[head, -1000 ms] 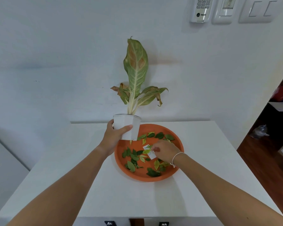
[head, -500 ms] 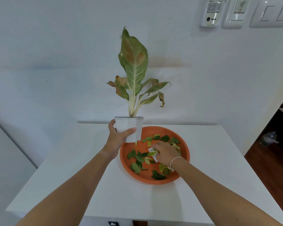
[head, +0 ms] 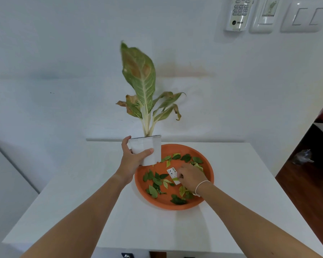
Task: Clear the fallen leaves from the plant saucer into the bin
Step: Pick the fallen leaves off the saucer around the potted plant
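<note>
- Fallen leaves (head: 158, 180): lying scattered flat across the orange saucer (head: 209, 175), long axes pointing every which way; likely feather-light, limp and easily torn, best pinched at the edge or gathered in small bunches.
- Right hand (head: 189, 175): reaching into the saucer, its grip curling over leaves beside a white label (head: 172, 172); exact pinch hidden.
- Left hand (head: 131, 158): wrapping its grip round the white pot (head: 149, 146), holding it at the saucer's far-left rim, plant upright.
- Tabletop (head: 101, 211): carrying the saucer.
- Bin: not showing.
</note>
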The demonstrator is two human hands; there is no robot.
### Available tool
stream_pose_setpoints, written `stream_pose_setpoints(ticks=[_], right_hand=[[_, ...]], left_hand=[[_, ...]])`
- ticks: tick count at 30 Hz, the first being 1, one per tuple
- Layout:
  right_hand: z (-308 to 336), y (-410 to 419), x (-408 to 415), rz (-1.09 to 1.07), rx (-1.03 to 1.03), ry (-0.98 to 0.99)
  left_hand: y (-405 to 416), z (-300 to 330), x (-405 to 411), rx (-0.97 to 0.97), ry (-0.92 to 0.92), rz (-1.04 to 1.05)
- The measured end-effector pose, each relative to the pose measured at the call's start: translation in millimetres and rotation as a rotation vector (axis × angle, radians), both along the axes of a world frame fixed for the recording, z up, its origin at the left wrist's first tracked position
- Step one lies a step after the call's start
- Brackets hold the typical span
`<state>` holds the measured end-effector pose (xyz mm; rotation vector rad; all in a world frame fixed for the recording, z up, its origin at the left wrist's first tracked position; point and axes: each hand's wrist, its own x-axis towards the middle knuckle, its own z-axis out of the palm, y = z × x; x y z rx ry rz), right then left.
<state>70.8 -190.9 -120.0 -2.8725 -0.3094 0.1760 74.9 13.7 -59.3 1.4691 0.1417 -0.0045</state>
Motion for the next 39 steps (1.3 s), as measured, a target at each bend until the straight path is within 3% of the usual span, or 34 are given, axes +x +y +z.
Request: stream_pose_setpoints(ticks=[8,18,28,33,37,39], right_hand=[[13.4,-14.5,-2.0,-0.014,-0.009,0.133],[24.7,-30.8,-3.8,-0.17,-0.054,0.094],[31.8,-22.1,26.2,-0.477,0.496,-0.016],[31.9,3.7,19.2,-0.329,0.444,-0.021],[22.0,34.0,11.9,-0.008,0.291,0.196],[15.2,45.5,11.0,0.089,0.163,0.212]], left_hand=[[-2.3,2.2,2.5,0.119,-0.075,0.014],[-0.3,5.6,4.2,0.177,-0.122,0.046],[12.6,6.5,2.5,0.176,-0.112,0.068],[17.4,6.6,1.1,0.161,-0.104,0.084],[21.4,6.5,0.6,0.152,-0.1,0.084],[23.3,6.4,0.2,0.149,-0.105,0.083]])
